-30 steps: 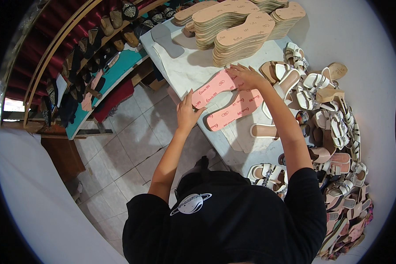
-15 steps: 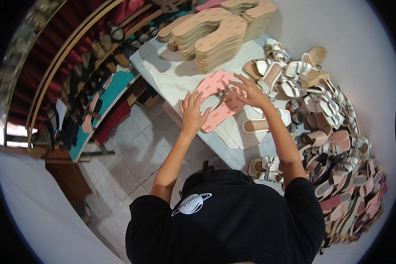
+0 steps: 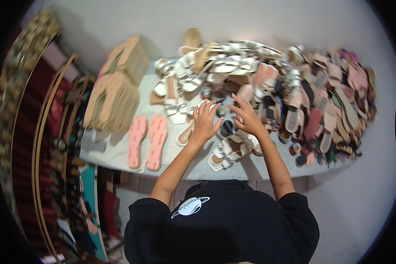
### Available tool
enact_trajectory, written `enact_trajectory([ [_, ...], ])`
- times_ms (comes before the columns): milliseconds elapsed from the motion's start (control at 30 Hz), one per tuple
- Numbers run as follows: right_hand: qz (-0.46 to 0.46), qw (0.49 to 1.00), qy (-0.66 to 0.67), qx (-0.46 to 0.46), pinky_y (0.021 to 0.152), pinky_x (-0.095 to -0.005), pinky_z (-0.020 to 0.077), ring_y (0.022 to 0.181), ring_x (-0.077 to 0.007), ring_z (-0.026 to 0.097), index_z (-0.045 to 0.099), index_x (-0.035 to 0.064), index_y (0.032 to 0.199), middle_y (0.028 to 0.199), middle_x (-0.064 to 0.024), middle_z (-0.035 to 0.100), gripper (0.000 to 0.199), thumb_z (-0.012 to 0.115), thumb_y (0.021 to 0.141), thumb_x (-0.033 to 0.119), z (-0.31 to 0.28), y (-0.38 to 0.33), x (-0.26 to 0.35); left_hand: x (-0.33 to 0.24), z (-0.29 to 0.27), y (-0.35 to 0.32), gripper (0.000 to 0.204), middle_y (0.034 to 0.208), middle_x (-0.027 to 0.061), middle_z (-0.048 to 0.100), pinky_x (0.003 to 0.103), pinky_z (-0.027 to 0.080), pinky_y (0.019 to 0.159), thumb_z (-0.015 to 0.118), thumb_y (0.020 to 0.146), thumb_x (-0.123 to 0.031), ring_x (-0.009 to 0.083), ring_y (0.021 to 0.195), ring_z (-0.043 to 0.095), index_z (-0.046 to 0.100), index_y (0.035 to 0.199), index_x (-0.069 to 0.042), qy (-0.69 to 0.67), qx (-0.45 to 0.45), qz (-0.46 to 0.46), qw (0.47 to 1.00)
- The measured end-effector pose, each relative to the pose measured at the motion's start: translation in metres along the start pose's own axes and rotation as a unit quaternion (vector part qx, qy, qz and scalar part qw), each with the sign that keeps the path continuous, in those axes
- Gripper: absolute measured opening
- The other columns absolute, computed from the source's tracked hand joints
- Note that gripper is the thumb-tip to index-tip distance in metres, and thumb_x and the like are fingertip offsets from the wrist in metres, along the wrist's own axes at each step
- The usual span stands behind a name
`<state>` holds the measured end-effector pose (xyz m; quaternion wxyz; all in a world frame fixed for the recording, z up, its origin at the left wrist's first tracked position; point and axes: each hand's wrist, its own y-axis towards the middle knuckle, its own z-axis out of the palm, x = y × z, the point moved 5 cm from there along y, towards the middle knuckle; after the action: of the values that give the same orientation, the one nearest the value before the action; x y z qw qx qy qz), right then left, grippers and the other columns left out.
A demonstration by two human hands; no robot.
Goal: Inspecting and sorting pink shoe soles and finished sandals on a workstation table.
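Off to my left, a dark red curtain (image 3: pixel 45 114) shows around a wooden rail (image 3: pixel 34 167), and a row of shoes (image 3: pixel 58 176), blurred, stands to its right. Nearer me runs a teal shelf (image 3: pixel 90 189) with red cloth (image 3: pixel 111 211) just beside it. Ahead of me rises a white wall (image 3: pixel 303 22).

Both hands above table (image 3: pixel 251 171), side by side, palms down, fingers spread. Left hand (image 3: pixel 204 123) just beside right hand (image 3: pixel 249 119); contact with items underneath cannot be judged. White sandals (image 3: pixel 224 158) near front edge, between the arms. Two pink insoles (image 3: pixel 137 143) lie parallel, slightly apart, left of left hand. Tan insole stacks (image 3: pixel 128 105) beyond. Mixed sandal pile (image 3: pixel 325 105) fills right side.
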<state>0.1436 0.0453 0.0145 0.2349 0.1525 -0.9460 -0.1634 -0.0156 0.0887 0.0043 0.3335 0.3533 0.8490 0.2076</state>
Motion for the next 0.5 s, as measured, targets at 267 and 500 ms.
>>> enact_trajectory([
  [267, 0.184, 0.962, -0.137, -0.147, 0.105, -0.0533, 0.0202, 0.13, -0.0327, 0.03, 0.049, 0.0183, 0.126, 0.138, -0.0085, 0.037, 0.048, 0.06, 0.079, 0.024, -0.13, -0.144, -0.074, -0.169, 0.11, 0.064, 0.044, 0.122, 0.0069, 0.049, 0.049, 0.024, 0.098, 0.066, 0.075, -0.027, 0.0317, 0.121, 0.039, 0.055, 0.115, -0.013, -0.13, 0.061, 0.175, 0.974],
  [500, 0.291, 0.913, -0.185, -0.221, 0.105, -0.0528, 0.0209, 0.128, -0.0325, 0.033, 0.053, 0.0179, 0.122, 0.133, -0.0071, 0.043, 0.044, 0.059, 0.079, 0.022, -0.22, -0.261, -0.121, -0.312, 0.187, 0.088, 0.044, 0.121, 0.0078, 0.05, 0.047, 0.026, 0.097, 0.066, 0.075, -0.026, 0.0315, 0.119, 0.04, 0.055, 0.114, -0.011, -0.192, 0.077, 0.253, 0.945],
])
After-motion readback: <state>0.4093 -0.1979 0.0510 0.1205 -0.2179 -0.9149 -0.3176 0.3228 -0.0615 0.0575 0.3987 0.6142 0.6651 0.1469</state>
